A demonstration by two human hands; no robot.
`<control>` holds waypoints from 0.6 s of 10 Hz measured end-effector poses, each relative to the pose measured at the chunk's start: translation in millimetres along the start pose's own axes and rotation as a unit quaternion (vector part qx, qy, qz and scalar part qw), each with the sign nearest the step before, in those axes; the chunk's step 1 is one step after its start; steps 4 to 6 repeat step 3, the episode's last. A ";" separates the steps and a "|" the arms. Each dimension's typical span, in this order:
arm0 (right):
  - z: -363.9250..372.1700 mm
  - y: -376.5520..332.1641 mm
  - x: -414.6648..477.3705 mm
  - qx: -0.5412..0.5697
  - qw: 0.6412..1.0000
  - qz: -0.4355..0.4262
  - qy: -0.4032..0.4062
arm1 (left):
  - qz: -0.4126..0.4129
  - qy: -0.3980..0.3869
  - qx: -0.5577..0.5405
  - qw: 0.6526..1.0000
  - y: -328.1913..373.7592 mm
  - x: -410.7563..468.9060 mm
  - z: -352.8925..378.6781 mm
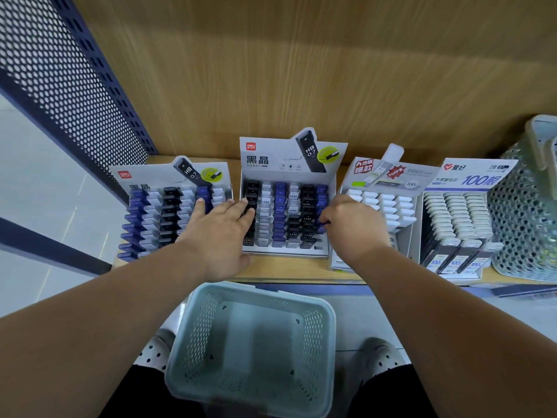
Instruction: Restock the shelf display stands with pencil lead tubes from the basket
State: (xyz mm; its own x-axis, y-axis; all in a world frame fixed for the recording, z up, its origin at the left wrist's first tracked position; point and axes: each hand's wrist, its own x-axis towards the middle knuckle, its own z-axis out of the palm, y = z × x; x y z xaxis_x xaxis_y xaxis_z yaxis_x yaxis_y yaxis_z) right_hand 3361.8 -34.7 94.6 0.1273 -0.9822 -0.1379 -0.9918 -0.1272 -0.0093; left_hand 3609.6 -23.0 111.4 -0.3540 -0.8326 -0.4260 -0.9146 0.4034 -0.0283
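Several cardboard display stands of pencil lead tubes stand in a row on the wooden shelf [289, 271]. The middle stand [286, 251] holds black, white and blue tubes. My left hand [221, 229] lies flat with straight fingers on that stand's left edge, fingertips touching black tubes. My right hand [351, 221] is at the stand's right column, its fingers curled round a blue tube [322, 227] there. A pale green basket [187, 351] sits below the shelf in front of me; I see no tubes in it.
A left stand [156, 218] holds blue, white and black tubes. Two stands of white tubes [382, 203] [455, 221] stand to the right. Another perforated basket [524, 218] is at the shelf's far right. A perforated blue panel [75, 86] bounds the left side.
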 end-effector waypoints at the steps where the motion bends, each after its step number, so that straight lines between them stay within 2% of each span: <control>1: -2.9 -0.4 0.3 -0.009 1.000 0.000 -0.012 | 0.003 0.002 0.005 1.000 -0.6 -0.4 -0.7; 2: -2.6 -2.3 0.2 -0.024 0.999 -0.001 -0.032 | 0.004 -0.005 -0.001 1.000 0.1 -1.0 -0.6; 6: -7.2 0.5 -2.9 -0.004 0.999 -0.004 -0.032 | 0.005 0.001 -0.015 1.000 -1.2 -3.0 -1.9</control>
